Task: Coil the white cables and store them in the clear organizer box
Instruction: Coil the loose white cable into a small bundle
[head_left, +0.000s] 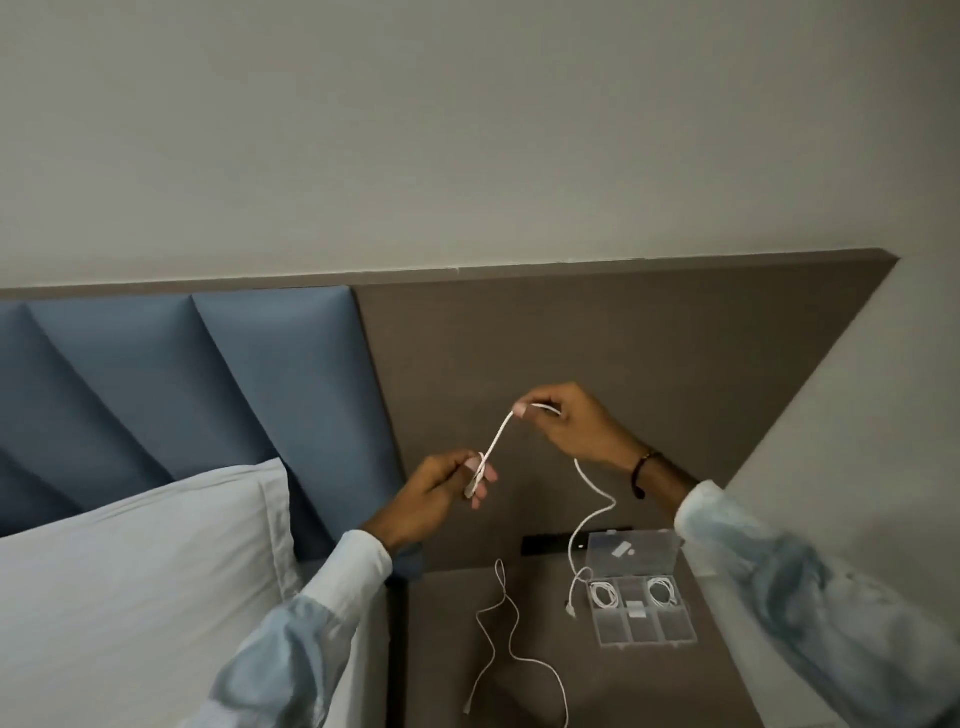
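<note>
- Your left hand (441, 491) is raised over the bedside table, fingers pinched shut on one end of a white cable (592, 512); a few turns of it appear wrapped around your fingertips.
- Your right hand (569, 428) is higher and further back, thumb and forefinger closed on the same cable, which runs taut and slanting between your two hands.
- From your right hand the rest of that cable hangs down in loose curves; its free end with the plug lies on the bedside table (457, 597), just left of the organizer box.
- A dark bracelet (644, 467) sits on your right wrist, and both arms wear pale light-blue sleeves.
- The clear organizer box (641, 631) stands open on the table at the right, its lid (631, 553) tilted back towards the brown wall panel (649, 338).
- Its back row of compartments holds two coiled white cables, one in the left cell (604, 594) and one in the right cell (662, 591); a small white item sits in the middle, too small to identify.
- A second loose white cable (511, 649) lies uncoiled on the table to the left of the box, snaking towards the near edge and apart from the box.
- To the left you have a white pillow (140, 571) against a blue padded headboard (182, 384).
</note>
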